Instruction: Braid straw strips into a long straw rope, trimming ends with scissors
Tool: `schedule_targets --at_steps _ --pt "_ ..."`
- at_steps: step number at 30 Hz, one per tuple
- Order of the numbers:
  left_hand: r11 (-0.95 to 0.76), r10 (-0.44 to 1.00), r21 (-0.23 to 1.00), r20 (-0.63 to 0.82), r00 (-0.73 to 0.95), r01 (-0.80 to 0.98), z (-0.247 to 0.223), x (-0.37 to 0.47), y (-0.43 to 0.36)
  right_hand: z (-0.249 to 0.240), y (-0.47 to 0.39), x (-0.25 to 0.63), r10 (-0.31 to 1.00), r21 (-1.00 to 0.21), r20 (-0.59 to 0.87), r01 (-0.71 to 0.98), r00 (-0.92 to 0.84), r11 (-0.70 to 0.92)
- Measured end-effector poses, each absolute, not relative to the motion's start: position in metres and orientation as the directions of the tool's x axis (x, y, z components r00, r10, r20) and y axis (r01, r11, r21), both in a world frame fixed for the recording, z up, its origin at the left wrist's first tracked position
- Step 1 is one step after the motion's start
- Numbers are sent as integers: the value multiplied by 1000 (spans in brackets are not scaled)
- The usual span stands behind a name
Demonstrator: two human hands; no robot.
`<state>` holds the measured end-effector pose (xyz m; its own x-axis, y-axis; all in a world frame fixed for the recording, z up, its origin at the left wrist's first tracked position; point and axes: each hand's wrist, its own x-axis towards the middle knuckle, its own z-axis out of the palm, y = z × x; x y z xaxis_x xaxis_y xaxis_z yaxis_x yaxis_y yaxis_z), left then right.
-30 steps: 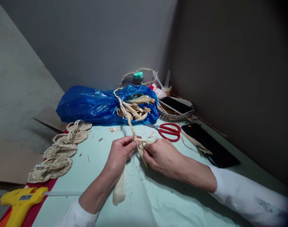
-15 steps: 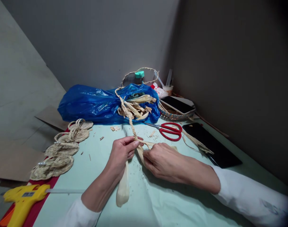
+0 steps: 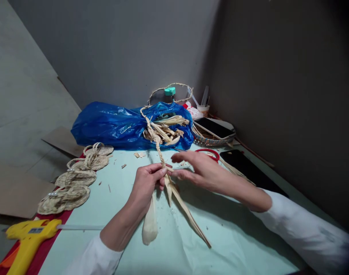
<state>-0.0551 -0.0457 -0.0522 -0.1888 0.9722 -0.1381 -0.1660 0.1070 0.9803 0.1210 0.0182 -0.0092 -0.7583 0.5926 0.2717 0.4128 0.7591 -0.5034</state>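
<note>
My left hand [image 3: 148,179] pinches the lower end of a braided corn husk cord [image 3: 159,151] between thumb and fingers. From that pinch hang loose husk strands [image 3: 188,214]: a wide one [image 3: 150,225] under the left hand, a short pointed one, and a long thin one towards the lower right. Just right of the pinch is my right hand [image 3: 204,170], its thumb and fingers spread apart, the thumb close to a short strand end. Whether that thumb touches the strand I cannot tell. The braid runs back over a blue plastic bag [image 3: 111,124] and loops behind it.
Loose husks [image 3: 168,128] fill the bag's mouth. Red-handled scissors [image 3: 208,153], partly hidden, and a black tablet-like slab [image 3: 254,170] lie right. A phone [image 3: 214,127] rests on a basket [image 3: 211,142]. Several woven slippers [image 3: 74,177] and a yellow glue gun [image 3: 34,233] are left.
My right hand has let go of the husk strands, opened and moved up slightly. The long strand now hangs down to the lower right. My left hand keeps its pinch.
</note>
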Motion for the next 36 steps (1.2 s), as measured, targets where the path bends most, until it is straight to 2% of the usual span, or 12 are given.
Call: schedule_targets --at_steps 3,9,12,19,22,26,29,32,36 --pt "105 970 984 -133 -201 -143 -52 -54 -45 -26 18 113 574 -487 175 436 -800 757" --pt "130 944 982 -165 -288 -136 -55 -51 -42 -31 6 106 667 -283 168 612 -726 738" --pt "129 945 976 -174 -278 -173 -57 -49 -42 -33 -5 103 671 -266 133 626 -729 733" --pt "166 954 964 -210 -216 -208 -57 -43 -46 -47 -19 93 632 -350 127 561 -765 750" --pt "130 971 980 -157 -181 -152 -56 -43 -48 -49 -20 92 627 -351 150 552 -764 756" --pt "121 967 987 -141 -214 -102 -55 -45 -48 -44 -17 95 589 -402 187 486 -786 776" --pt "81 967 991 -103 -233 -105 -51 -45 -49 -36 -7 101 602 -479 241 446 -762 756" --pt "52 972 988 -84 -221 -148 -44 -42 -49 -26 12 104 718 -596 292 467 -632 653" --pt "80 963 977 -127 -236 -199 -40 -42 -48 -22 31 102 759 -757 220 383 -613 530"
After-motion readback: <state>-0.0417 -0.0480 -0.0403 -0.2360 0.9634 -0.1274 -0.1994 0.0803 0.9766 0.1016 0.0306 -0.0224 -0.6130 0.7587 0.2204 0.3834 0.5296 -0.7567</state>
